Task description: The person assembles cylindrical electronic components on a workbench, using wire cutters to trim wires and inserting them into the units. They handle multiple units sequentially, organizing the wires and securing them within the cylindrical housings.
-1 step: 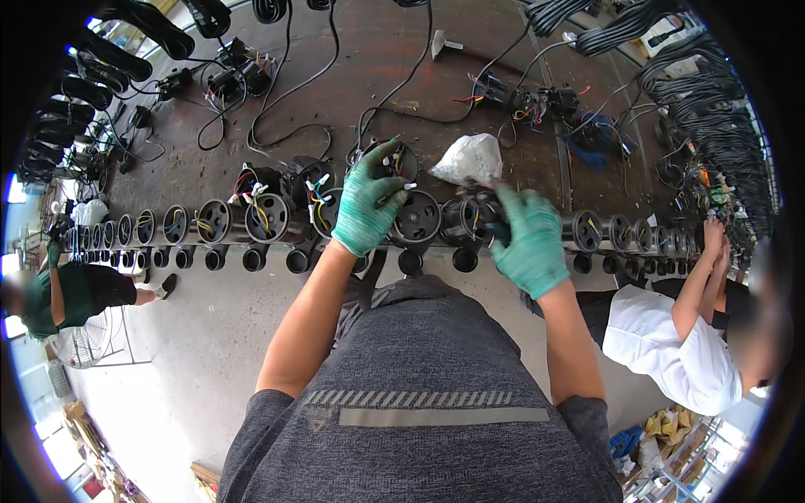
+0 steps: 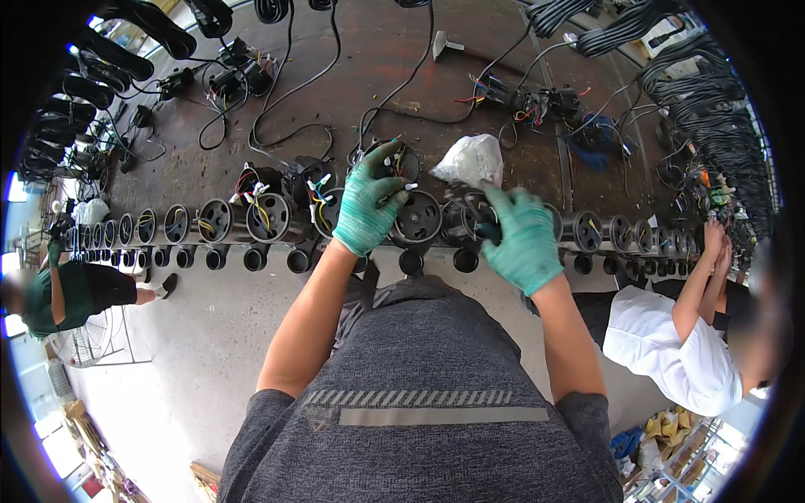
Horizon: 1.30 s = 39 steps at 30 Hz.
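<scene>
My left hand (image 2: 366,211), in a green glove, is over the row of round black housings. Its thumb and a finger pinch a small white connector (image 2: 410,186), while the index finger points up past it. Just right of that hand is a black housing (image 2: 417,216) with a slotted face. My right hand (image 2: 527,243), also gloved, is curled beside the neighbouring housing (image 2: 458,221). Smeared by motion, a dark part (image 2: 466,198) shows at its fingertips; its kind cannot be made out. Behind the left fingers, another round housing (image 2: 406,161) with wires is partly hidden.
A white plastic bag (image 2: 471,159) lies behind the right hand. Wired motor parts (image 2: 528,102) and a hammer-like tool (image 2: 443,45) are farther back on the dark table (image 2: 360,75). Coiled black cables (image 2: 704,92) line its edges. One person (image 2: 671,344) works at right, another (image 2: 75,293) at left.
My right hand has shifted a little left and toward me, and the blurred dark part has moved left with it. My left hand stays in place with the white connector.
</scene>
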Tool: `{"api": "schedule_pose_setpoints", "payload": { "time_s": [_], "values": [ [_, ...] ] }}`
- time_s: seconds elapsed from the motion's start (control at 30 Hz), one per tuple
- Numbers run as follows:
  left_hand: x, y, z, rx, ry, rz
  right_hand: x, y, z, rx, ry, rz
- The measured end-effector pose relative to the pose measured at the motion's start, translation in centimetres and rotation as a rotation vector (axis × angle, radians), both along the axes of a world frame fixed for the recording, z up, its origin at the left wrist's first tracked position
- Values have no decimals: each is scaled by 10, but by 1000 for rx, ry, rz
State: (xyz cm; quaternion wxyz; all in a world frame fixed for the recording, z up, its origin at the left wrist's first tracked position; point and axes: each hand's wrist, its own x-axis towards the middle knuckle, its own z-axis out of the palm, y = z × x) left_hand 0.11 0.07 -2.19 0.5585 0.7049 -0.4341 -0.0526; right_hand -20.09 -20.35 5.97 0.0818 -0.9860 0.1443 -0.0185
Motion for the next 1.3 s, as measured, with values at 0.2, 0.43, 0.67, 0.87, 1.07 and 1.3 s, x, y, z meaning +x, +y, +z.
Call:
{"api": "schedule_pose_setpoints", "payload": {
  "time_s": [0.2, 0.43, 0.67, 0.87, 1.07, 1.3],
  "values": [
    [2, 1, -6, -19, -19, -1, 41, 22, -11, 11, 74, 79],
    [3, 2, -7, -17, -46, -4, 46, 24, -18, 38, 31, 95],
    [4, 3, -5, 18, -73, -6, 52, 30, -18, 38, 86, 111],
    [8, 4, -7, -54, -41, -34, 61, 23, -24, 15, 108, 183],
    [9, 6, 5, -58, -3, -57, 66, 16, -39, 30, 87, 242],
    [10, -2, 1, -38, -204, -37, 61, 25, 9, 199, 106, 192]
  ]
}}
